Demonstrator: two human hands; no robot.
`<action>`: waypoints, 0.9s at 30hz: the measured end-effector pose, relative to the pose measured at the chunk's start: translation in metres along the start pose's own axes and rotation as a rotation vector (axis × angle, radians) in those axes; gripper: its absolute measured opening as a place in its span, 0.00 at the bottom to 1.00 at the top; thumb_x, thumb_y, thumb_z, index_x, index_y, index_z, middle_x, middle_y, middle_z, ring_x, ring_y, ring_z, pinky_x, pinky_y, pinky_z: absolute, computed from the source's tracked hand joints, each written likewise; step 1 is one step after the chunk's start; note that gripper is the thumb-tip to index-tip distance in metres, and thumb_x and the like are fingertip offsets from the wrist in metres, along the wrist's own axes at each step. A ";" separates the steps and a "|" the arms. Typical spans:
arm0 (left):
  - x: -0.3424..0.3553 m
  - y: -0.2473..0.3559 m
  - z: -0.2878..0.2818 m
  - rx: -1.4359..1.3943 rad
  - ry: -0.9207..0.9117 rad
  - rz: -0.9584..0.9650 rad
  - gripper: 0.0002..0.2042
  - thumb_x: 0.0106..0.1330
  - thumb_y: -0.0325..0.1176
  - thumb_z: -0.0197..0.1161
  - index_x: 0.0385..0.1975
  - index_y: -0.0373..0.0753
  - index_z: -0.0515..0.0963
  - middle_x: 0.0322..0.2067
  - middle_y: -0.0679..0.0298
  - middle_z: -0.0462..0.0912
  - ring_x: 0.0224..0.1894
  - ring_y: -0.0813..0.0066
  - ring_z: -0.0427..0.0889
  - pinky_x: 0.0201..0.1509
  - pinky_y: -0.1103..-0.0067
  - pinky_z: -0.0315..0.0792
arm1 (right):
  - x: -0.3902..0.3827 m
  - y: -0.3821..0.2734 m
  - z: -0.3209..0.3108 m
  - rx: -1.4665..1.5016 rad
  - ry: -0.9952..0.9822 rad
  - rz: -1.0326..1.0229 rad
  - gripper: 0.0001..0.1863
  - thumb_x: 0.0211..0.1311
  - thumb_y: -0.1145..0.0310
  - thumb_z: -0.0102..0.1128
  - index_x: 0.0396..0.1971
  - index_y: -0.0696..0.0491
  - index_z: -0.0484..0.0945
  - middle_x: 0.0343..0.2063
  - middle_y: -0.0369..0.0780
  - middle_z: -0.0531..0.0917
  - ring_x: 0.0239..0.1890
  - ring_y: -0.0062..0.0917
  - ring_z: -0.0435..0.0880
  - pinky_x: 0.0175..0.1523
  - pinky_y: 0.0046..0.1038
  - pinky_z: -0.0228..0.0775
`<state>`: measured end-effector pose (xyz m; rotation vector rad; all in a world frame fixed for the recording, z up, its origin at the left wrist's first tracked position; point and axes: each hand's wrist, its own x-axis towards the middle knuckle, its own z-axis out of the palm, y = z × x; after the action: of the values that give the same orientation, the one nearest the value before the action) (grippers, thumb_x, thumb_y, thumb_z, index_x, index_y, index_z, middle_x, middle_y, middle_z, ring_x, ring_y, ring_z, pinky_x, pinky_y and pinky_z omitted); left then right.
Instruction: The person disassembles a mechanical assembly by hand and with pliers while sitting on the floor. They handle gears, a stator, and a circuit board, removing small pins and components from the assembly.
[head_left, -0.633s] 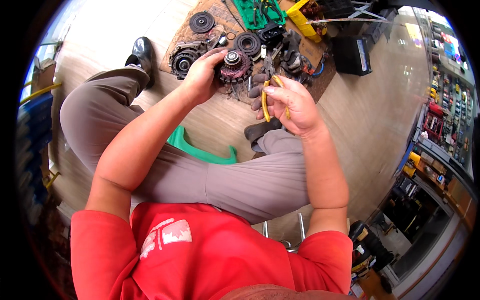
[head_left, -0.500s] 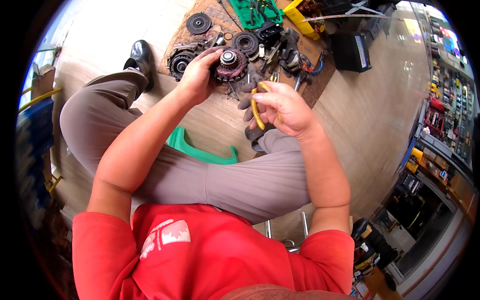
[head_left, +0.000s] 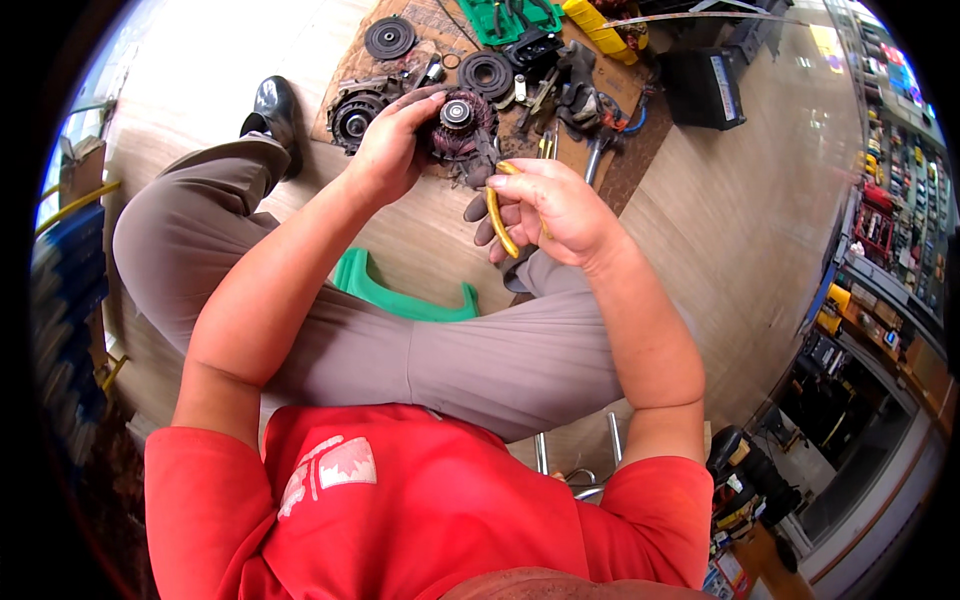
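My left hand is closed around the side of a greasy motor rotor. A shiny round bearing faces up in the middle of that rotor, with dark reddish windings around it. In my right hand are pliers with yellow handles. Their handles lie between thumb and fingers, and the jaw end points toward the rotor's lower right edge. Whether the jaws touch the windings I cannot tell. Several fingertips of my right hand look dark grey, as if covered. The rotor sits over the near edge of a stained cardboard sheet.
On the cardboard lie a ribbed metal housing, two black pulley wheels, dark gloves and a hammer. Beyond is a green tool case. A black box stands right; a green plastic piece lies before my legs.
My right hand has shifted slightly left with the pliers, toward the rotor. The rotor has tilted or turned a little in my left hand. The whole view has shifted slightly.
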<state>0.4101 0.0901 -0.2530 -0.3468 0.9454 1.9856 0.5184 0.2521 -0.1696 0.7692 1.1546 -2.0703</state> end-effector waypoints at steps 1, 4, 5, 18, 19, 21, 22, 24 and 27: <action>0.000 0.000 -0.001 -0.003 0.014 -0.002 0.15 0.73 0.34 0.48 0.54 0.34 0.70 0.46 0.60 0.80 0.46 0.71 0.81 0.49 0.74 0.78 | -0.001 -0.002 0.000 0.000 0.008 -0.005 0.13 0.67 0.66 0.51 0.44 0.61 0.70 0.33 0.46 0.80 0.30 0.35 0.84 0.30 0.36 0.80; 0.003 -0.001 -0.003 -0.004 0.045 -0.013 0.14 0.73 0.33 0.48 0.53 0.35 0.71 0.46 0.61 0.81 0.45 0.72 0.82 0.48 0.76 0.78 | -0.004 -0.005 -0.002 0.000 0.034 -0.033 0.12 0.68 0.67 0.51 0.44 0.59 0.71 0.34 0.46 0.81 0.30 0.35 0.84 0.29 0.36 0.80; 0.004 -0.001 -0.005 0.003 0.049 -0.022 0.14 0.73 0.34 0.49 0.52 0.36 0.71 0.45 0.62 0.81 0.45 0.73 0.82 0.48 0.76 0.78 | -0.004 -0.006 -0.002 -0.001 0.048 -0.043 0.12 0.68 0.67 0.51 0.44 0.59 0.71 0.34 0.46 0.81 0.30 0.35 0.84 0.29 0.35 0.79; 0.006 -0.003 -0.006 0.045 0.067 -0.029 0.12 0.71 0.39 0.52 0.45 0.40 0.75 0.36 0.67 0.83 0.32 0.79 0.83 0.26 0.82 0.75 | -0.005 -0.009 -0.001 -0.019 0.088 -0.071 0.11 0.67 0.68 0.51 0.42 0.60 0.71 0.34 0.45 0.81 0.29 0.31 0.84 0.28 0.32 0.80; 0.005 -0.002 -0.005 0.043 0.075 -0.032 0.11 0.71 0.39 0.52 0.44 0.40 0.75 0.36 0.67 0.83 0.32 0.79 0.83 0.26 0.82 0.75 | -0.005 -0.009 -0.001 -0.020 0.087 -0.072 0.11 0.67 0.68 0.51 0.42 0.60 0.71 0.34 0.45 0.81 0.29 0.31 0.84 0.28 0.32 0.80; 0.003 -0.001 -0.003 0.038 0.091 -0.037 0.11 0.71 0.39 0.52 0.44 0.40 0.75 0.36 0.66 0.83 0.31 0.79 0.83 0.26 0.82 0.75 | -0.005 -0.009 -0.001 -0.021 0.086 -0.072 0.11 0.67 0.68 0.51 0.42 0.60 0.71 0.34 0.45 0.81 0.29 0.30 0.83 0.28 0.32 0.80; 0.004 -0.001 -0.004 0.039 0.084 -0.040 0.11 0.71 0.39 0.52 0.44 0.40 0.75 0.36 0.66 0.83 0.32 0.79 0.83 0.26 0.82 0.75 | -0.005 -0.009 0.000 -0.021 0.087 -0.071 0.11 0.67 0.68 0.51 0.42 0.59 0.71 0.34 0.45 0.81 0.29 0.30 0.83 0.28 0.32 0.80; 0.005 -0.002 -0.006 0.040 0.069 -0.046 0.12 0.71 0.39 0.52 0.45 0.40 0.75 0.36 0.66 0.83 0.33 0.78 0.83 0.27 0.81 0.75 | -0.006 -0.009 -0.001 -0.022 0.088 -0.073 0.11 0.67 0.68 0.51 0.42 0.59 0.71 0.34 0.44 0.81 0.29 0.30 0.83 0.28 0.32 0.80; 0.007 -0.003 -0.005 0.001 0.080 -0.064 0.13 0.72 0.40 0.50 0.45 0.39 0.75 0.36 0.66 0.83 0.34 0.78 0.83 0.28 0.80 0.75 | -0.005 -0.008 -0.002 -0.026 0.085 -0.080 0.11 0.67 0.67 0.51 0.42 0.59 0.71 0.34 0.44 0.81 0.29 0.30 0.83 0.28 0.32 0.80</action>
<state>0.4081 0.0914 -0.2615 -0.4532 0.9730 1.9254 0.5161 0.2586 -0.1627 0.8173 1.2752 -2.1007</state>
